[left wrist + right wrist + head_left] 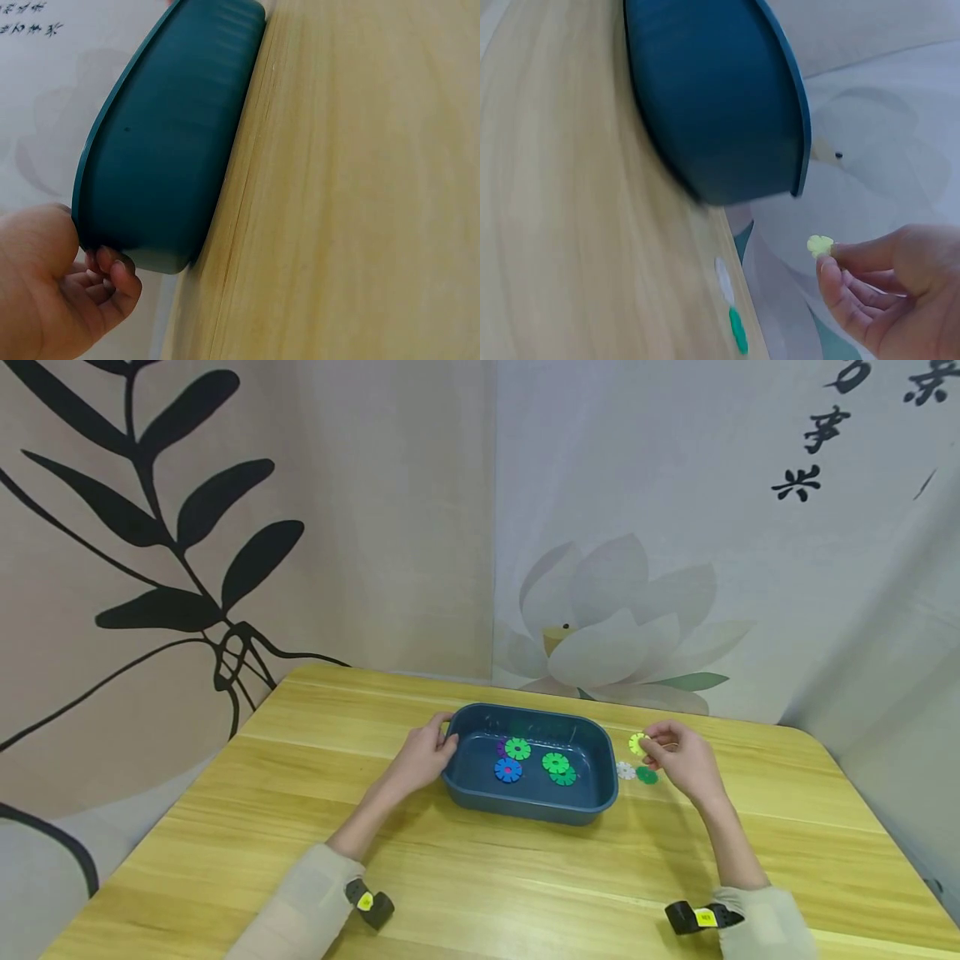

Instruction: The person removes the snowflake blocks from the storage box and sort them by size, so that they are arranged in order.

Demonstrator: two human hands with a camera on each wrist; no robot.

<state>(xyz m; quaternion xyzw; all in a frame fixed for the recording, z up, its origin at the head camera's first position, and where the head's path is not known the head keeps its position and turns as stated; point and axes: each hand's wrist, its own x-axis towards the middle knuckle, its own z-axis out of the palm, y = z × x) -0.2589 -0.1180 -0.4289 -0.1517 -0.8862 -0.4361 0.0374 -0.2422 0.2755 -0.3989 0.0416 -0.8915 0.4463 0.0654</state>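
Note:
A dark blue plastic basin [525,804] stands on the table, its left end held at the rim by my left hand [422,753]. In the left wrist view the thumb side lies at the rim and the curled fingers [120,289] are under its edge. Inside lie several notched plastic snowflake discs, among them a blue disc [507,770], a light green disc [517,748] and a partly covered purple disc [501,748]. Right of the basin, my right hand [686,764] pinches a yellow snowflake disc [637,743] between thumb and forefinger, raised above the table.
A white disc [626,771] and a green disc [647,775] lie side by side on the wooden table [465,877], just right of the basin. Behind the table's back edge hangs a printed curtain [405,527].

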